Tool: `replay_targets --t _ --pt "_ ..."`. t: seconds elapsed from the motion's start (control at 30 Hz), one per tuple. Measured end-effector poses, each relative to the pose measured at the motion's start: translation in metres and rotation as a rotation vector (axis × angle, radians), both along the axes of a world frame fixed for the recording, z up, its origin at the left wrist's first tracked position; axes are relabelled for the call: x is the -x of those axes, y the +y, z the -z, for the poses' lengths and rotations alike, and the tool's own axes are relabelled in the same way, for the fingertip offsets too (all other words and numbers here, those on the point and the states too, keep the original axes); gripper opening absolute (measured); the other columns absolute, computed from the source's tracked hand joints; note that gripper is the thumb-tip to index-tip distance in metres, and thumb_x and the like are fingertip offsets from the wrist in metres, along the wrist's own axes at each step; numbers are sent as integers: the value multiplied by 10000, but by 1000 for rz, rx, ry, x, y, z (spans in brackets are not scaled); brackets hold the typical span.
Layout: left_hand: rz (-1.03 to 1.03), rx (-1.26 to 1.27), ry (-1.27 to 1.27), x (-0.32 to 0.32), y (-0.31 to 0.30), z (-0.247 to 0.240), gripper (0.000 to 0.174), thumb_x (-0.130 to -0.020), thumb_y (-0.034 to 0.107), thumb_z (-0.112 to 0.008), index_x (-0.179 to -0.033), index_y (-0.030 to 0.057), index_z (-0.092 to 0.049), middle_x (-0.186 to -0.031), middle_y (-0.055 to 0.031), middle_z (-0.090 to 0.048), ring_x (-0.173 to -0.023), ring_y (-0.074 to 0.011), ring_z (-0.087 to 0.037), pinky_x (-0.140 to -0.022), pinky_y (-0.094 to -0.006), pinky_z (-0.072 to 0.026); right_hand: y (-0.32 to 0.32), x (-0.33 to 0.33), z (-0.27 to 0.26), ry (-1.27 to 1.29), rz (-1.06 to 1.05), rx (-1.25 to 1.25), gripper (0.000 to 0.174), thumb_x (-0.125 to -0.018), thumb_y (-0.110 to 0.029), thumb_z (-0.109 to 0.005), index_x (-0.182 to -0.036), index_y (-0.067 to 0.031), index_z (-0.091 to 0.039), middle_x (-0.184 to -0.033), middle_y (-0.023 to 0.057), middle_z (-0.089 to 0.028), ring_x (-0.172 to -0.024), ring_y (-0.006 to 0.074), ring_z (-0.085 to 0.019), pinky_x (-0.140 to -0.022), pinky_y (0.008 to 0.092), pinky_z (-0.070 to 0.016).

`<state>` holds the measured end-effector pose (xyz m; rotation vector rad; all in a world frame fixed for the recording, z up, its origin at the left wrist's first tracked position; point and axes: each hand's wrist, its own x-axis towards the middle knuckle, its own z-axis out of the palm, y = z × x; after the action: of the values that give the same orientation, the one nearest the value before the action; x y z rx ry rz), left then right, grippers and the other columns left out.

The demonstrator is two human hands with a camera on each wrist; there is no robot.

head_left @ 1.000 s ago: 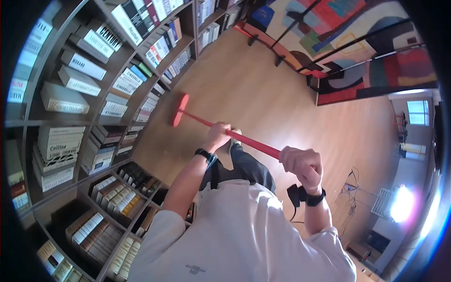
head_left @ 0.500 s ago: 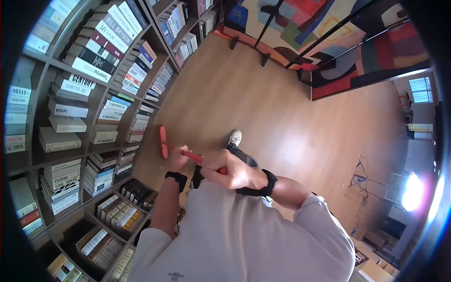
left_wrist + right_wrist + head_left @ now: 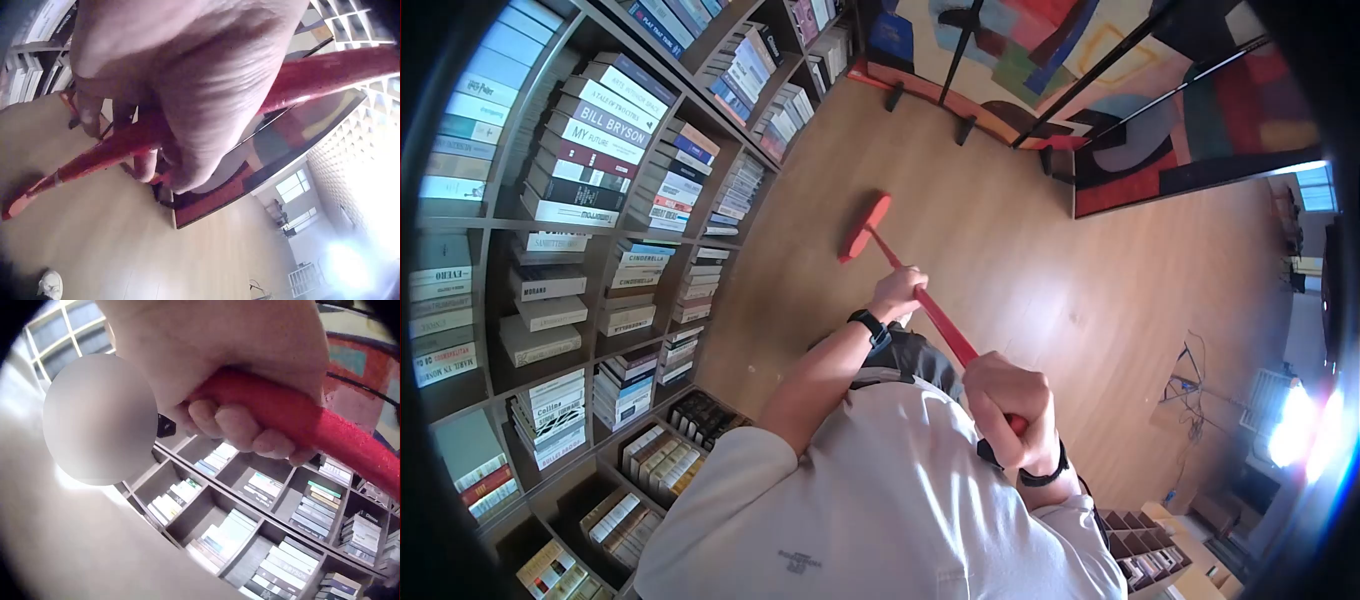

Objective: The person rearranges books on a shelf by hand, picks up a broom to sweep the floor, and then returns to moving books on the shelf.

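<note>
Two grips on one red pole, set well apart. Left hand is the far one, partway along, closed round the pole with fingers curled under it; the left wrist view shows the same wrap. Right hand is at the near end, fingers wrapped firmly, a bit of the red end poking out past the fist. Reads as a leverage split: near hand anchors the end, far hand steers and takes weight.

Pole slants from near right to far left, down past the left hand to a long red head mounted crosswise. Head is over the floor, ahead of the body; can't tell if it's touching. The slant probably lets the head reach out while both arms stay bent and close to the torso.

Watch on left wrist, dark band on right, both behind the grips, so off the pole.

Left side: tall bookcase with books, spines out, presumably so titles read. Far right: colourful patterned screen on dark feet, likely for stability. Right: bright light, source washed out by glare.
</note>
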<state>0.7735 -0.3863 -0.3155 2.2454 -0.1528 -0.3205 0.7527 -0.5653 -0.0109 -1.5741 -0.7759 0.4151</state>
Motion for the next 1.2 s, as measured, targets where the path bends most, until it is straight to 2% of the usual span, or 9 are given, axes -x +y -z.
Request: replay_targets --t 0.17,0.23,0.3,0.37,0.47,0.77,1.0,1.1,1.2 --pt "75 -134 -42 -29 4 -27 95 -649 161 -651 -693 100 -593 -802 -99 -607 -819 -311 -593 -683 -424 -487 -19 -20 -4 67 131 -281 206 -734 -47 -506 -550 24 -445 -558 108 -468 -535 268 -476 -603 372 -424" --pt "-58 -168 3 -33 19 -21 95 -662 169 -648 -700 96 -601 -779 -105 -603 -792 -326 -596 -685 -429 -489 -16 -32 6 122 150 -283 183 -732 -9 -497 -563 33 -445 -565 112 -475 -564 269 -481 -614 373 -432" --pt "-67 -171 -155 -30 48 4 160 -680 189 -651 -636 83 -540 -707 -112 -571 -694 -318 -580 -593 -420 -448 -7 -38 26 124 118 -291 167 -734 21 -485 -573 39 -448 -571 115 -479 -578 271 -485 -621 373 -434" --pt "-66 -247 -33 -26 82 10 119 -694 204 -643 -695 89 -612 -771 -132 -616 -798 -334 -613 -676 -444 -500 11 -44 41 135 46 -273 152 -752 86 -462 -603 55 -456 -592 123 -490 -603 281 -495 -654 378 -442" --pt "-162 -353 20 -18 121 7 109 -703 200 -640 -701 93 -621 -753 -140 -628 -781 -339 -628 -641 -449 -507 48 -49 62 146 -22 -263 212 -821 47 -487 -611 53 -464 -600 121 -486 -608 291 -488 -694 399 -448" --pt "-289 -294 101 -81 195 14 115 -711 228 -615 -756 126 -643 -854 -94 -652 -843 -316 -630 -717 -432 -511 146 -130 69 105 -172 -226 177 -761 44 -488 -585 39 -465 -588 117 -487 -609 275 -486 -679 369 -429" --pt "-200 -238 167 -127 257 31 112 -679 208 -643 -735 112 -652 -847 -105 -638 -873 -308 -612 -740 -425 -509 204 -179 60 196 -117 -229 151 -732 13 -467 -584 46 -464 -571 123 -491 -585 273 -482 -673 374 -433" --pt "-167 -297 80 -140 278 57 121 -666 213 -651 -722 105 -656 -845 -113 -638 -870 -312 -613 -747 -420 -512 220 -183 76 211 -16 -302 146 -710 -3 -459 -576 54 -466 -561 127 -491 -577 276 -478 -669 375 -436" --pt "-154 -270 135 -154 261 38 152 -678 242 -642 -729 101 -668 -857 -123 -642 -875 -315 -617 -742 -418 -517 220 -188 70 277 207 -267 194 -695 -21 -429 -510 35 -407 -539 131 -479 -553 253 -457 -639 378 -426"
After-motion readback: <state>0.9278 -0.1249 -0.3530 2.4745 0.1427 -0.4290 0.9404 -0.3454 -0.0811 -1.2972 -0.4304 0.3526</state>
